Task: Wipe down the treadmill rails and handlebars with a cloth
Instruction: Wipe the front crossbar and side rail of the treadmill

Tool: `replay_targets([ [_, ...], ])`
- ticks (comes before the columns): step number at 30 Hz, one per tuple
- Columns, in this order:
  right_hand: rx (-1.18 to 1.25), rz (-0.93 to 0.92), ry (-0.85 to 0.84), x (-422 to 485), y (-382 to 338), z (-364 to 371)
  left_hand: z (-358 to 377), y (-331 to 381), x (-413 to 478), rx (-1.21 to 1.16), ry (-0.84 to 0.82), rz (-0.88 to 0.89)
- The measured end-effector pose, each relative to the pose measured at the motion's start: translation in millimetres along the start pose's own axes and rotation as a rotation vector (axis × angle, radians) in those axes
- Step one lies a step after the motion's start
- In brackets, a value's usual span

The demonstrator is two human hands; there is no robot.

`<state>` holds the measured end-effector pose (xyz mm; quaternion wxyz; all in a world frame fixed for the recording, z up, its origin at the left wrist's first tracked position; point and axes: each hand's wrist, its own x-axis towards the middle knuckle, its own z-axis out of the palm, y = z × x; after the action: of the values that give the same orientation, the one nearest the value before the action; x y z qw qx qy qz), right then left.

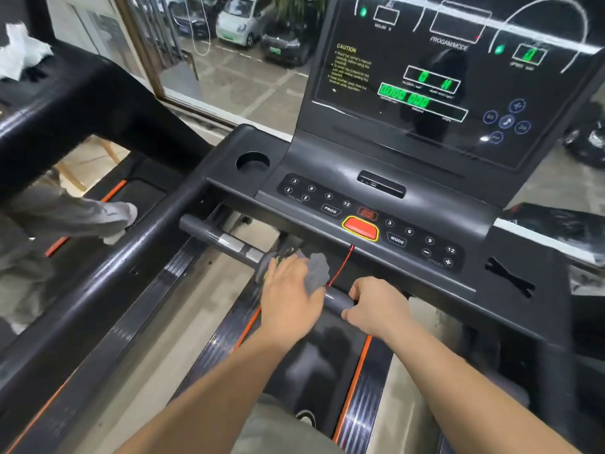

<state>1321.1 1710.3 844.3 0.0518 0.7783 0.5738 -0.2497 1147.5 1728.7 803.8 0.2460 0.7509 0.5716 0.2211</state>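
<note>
A grey front handlebar (pixel 216 235) with silver sensor plates runs across below the treadmill console. My left hand (pixel 288 299) presses a crumpled grey cloth (pixel 316 271) around the bar near its middle. My right hand (pixel 376 306) is wrapped around the same bar just to the right of the cloth, with a short bare stretch of bar between the two hands. The thick black left side rail (pixel 98 283) runs diagonally from lower left up to the console. The right side rail is mostly hidden under the console edge.
The console (pixel 376 224) carries buttons, a red stop button (pixel 360 227) with a thin red safety cord (pixel 340 270), a cup holder (pixel 252 162) and a lit display (pixel 425 83). Another person's leg and shoe (pixel 82 214) stand on the neighbouring treadmill at left. A window shows parked cars.
</note>
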Motion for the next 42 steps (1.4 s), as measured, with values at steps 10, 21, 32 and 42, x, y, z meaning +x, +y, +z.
replay_targets([
  [10, 0.098, -0.142, 0.033, 16, -23, -9, -111, -51, 42, -0.326, 0.418, -0.475],
  [21, 0.316, -0.259, 0.058, 53, -157, -4, -125, -92, 15, -0.571, -0.111, -0.489],
  [32, 0.187, -0.396, 0.011, 83, -288, 7, -240, -217, 61, 0.099, 0.276, -0.115],
  [42, 0.260, -0.439, 0.101, 89, -328, 26, -219, -270, 1, 0.278, 0.106, -0.103],
])
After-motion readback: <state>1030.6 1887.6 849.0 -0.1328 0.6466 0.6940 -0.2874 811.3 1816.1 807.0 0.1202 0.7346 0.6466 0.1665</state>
